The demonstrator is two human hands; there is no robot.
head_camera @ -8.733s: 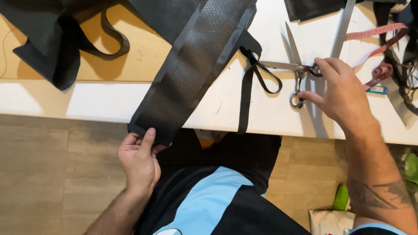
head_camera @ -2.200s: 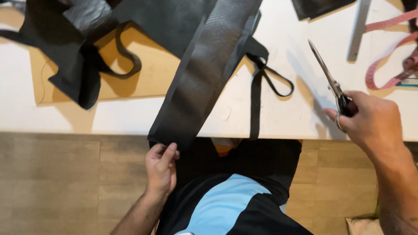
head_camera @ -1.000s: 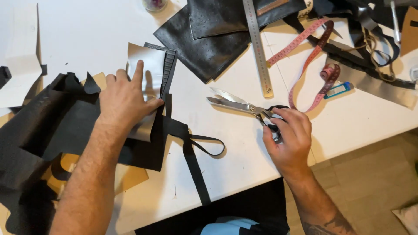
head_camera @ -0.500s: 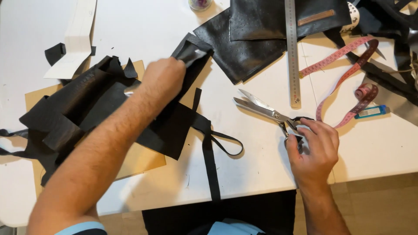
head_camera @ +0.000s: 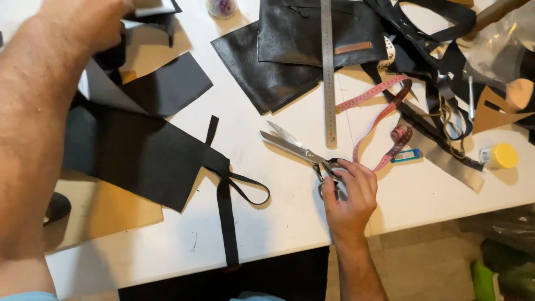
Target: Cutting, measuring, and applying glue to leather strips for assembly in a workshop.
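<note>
Scissors [head_camera: 298,149] flat on white table [head_camera: 278,223], blades parted; right hand [head_camera: 348,192] fingers curled on handles. Left hand [head_camera: 92,19] far left, gripping black fabric [head_camera: 139,150].

A white worktable [head_camera: 434,195] fills most of the view, its top marked with faint scuffs and pencil lines. Light falls from above and slightly behind, casting soft shadows toward the near edge. Past that edge, at lower right, lies a wood-look plank floor [head_camera: 412,262] in pale brown. A green object [head_camera: 493,278], perhaps a bag, sits there on the floor, too blurred to tell.
</note>
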